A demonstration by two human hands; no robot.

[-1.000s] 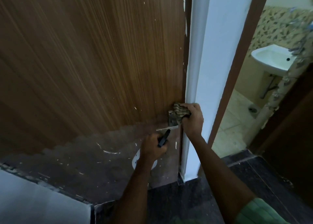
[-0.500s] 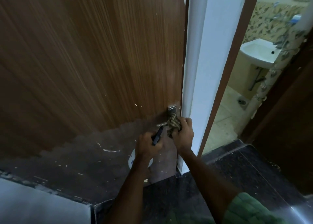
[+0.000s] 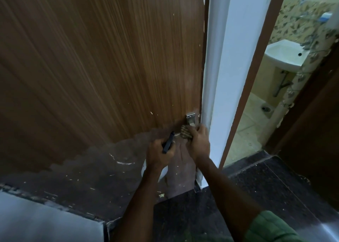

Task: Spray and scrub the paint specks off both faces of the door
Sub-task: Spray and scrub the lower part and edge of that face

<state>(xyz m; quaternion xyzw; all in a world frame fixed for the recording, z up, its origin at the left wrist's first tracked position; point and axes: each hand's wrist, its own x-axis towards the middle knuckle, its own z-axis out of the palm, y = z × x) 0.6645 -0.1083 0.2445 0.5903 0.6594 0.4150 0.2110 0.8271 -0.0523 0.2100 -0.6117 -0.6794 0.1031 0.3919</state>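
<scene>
The brown wood-grain door (image 3: pixel 102 62) fills the left of the view, with white paint specks scattered on it and a darker band across its lower part. A metal handle plate (image 3: pixel 191 120) sits near its right edge. My right hand (image 3: pixel 199 142) presses a bunched brown cloth (image 3: pixel 185 133) against the door just below that plate. My left hand (image 3: pixel 160 154) grips the black trigger head (image 3: pixel 168 142) of a spray bottle, whose white body (image 3: pixel 144 168) shows below the wrist.
A white door frame (image 3: pixel 220 73) stands right of the door. Beyond it an open doorway shows a tiled bathroom with a white sink (image 3: pixel 285 55). Dark speckled floor (image 3: pixel 260 188) lies below. A pale surface (image 3: pixel 36 218) fills the bottom left corner.
My right hand with the cloth has slid down from over the handle plate to just below it. My left hand with the bottle stayed close beside it.
</scene>
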